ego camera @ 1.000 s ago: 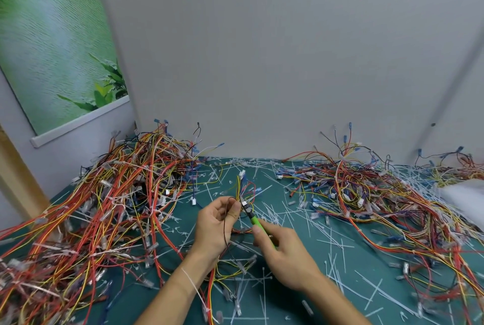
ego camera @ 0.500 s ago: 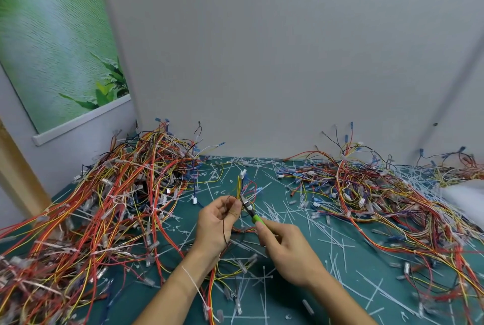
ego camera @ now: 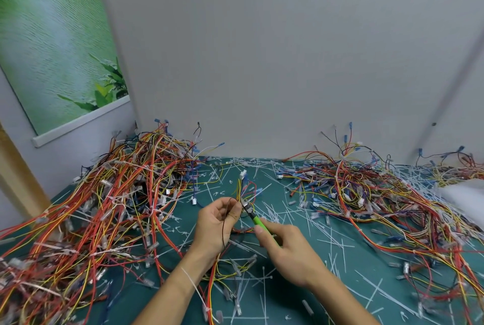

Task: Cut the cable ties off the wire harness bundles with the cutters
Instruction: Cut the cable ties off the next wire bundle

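Observation:
My left hand [ego camera: 216,225] pinches a small wire harness bundle [ego camera: 245,188] of yellow, red and blue wires with a white connector on top, held upright above the green table. A thin dark wire loops down across its palm. My right hand [ego camera: 288,248] grips the green-handled cutters [ego camera: 258,220], whose dark jaws meet the bundle right beside my left fingertips, where a white cable tie [ego camera: 258,193] sticks out to the right. I cannot tell whether the jaws are closed on the tie.
A big heap of red, yellow and orange harnesses [ego camera: 104,207] fills the left of the green table [ego camera: 353,259]. Another heap [ego camera: 366,188] spreads at the right. Cut white ties [ego camera: 327,235] litter the mat. A white object [ego camera: 466,199] lies at the right edge. A grey wall stands behind.
Both hands have stayed nearly in place. The cutter jaws have moved slightly closer to my left fingertips at the bundle.

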